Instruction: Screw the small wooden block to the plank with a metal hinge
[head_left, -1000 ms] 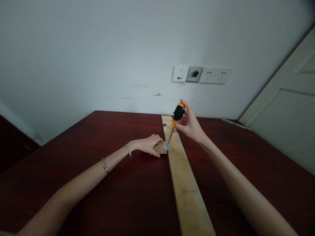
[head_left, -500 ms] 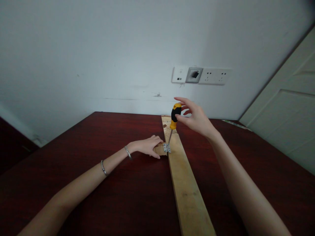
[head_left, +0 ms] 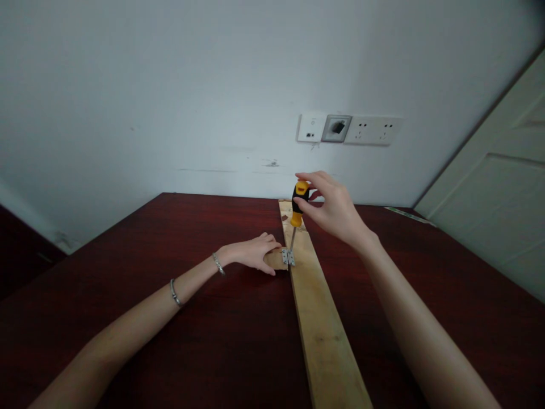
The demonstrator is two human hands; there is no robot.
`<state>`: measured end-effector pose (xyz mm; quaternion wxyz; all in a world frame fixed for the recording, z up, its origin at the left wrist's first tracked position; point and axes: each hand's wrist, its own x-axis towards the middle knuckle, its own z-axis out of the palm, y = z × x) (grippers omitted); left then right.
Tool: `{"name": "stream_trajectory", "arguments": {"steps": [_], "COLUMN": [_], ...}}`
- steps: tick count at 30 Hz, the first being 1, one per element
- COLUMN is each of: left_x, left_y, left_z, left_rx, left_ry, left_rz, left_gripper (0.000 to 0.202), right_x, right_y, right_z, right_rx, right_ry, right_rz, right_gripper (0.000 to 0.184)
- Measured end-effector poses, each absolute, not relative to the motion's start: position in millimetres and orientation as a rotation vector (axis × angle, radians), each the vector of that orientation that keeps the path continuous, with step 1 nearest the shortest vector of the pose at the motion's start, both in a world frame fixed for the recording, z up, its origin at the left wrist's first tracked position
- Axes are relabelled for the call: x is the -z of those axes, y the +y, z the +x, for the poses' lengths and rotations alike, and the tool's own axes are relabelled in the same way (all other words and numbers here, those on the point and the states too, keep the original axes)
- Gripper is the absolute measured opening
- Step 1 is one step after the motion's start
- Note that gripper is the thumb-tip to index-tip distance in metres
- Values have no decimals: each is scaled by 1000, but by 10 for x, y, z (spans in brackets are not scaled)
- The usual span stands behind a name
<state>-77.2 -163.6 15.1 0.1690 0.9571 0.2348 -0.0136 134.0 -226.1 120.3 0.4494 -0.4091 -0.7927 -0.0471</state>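
A long pale wooden plank (head_left: pixel 319 318) lies on the dark red table (head_left: pixel 204 318), running away from me. A small wood block (head_left: pixel 276 259) sits against its left edge, joined by a small metal hinge (head_left: pixel 288 257). My left hand (head_left: pixel 252 252) lies over the block, fingers curled on it. My right hand (head_left: pixel 331 209) pinches the yellow and black handle of a screwdriver (head_left: pixel 297 207). The screwdriver stands nearly upright with its tip on the hinge.
A white wall with a row of sockets (head_left: pixel 349 129) rises behind the table. A pale door (head_left: pixel 498 193) stands at the right. A thin strip (head_left: pixel 404 215) lies at the table's far right edge. Two bracelets (head_left: pixel 196 278) are on my left forearm.
My right hand has regripped the handle, from wrapped round it to fingertips over its top. The screwdriver has swung from leaning right to nearly upright. My left hand has stayed on the block.
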Motion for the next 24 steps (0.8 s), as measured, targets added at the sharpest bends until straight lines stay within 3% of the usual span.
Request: {"name": "stream_trajectory", "arguments": {"steps": [9,24], "left_x": [-162,-209], "left_y": [-1630,-1650], "left_z": [-789,-779], "left_rx": [33,80], "left_ry": [681,700], "left_rz": [2732,2712], "left_gripper": [73,76], "right_x": [-1222,-1229], "right_y": [-2291,-2320], "right_z": [1358,1381], "right_rx": [95,202], "right_ry": [-1894,-1918], "right_rz": [-1031,-1115], "right_gripper": [21,30]}}
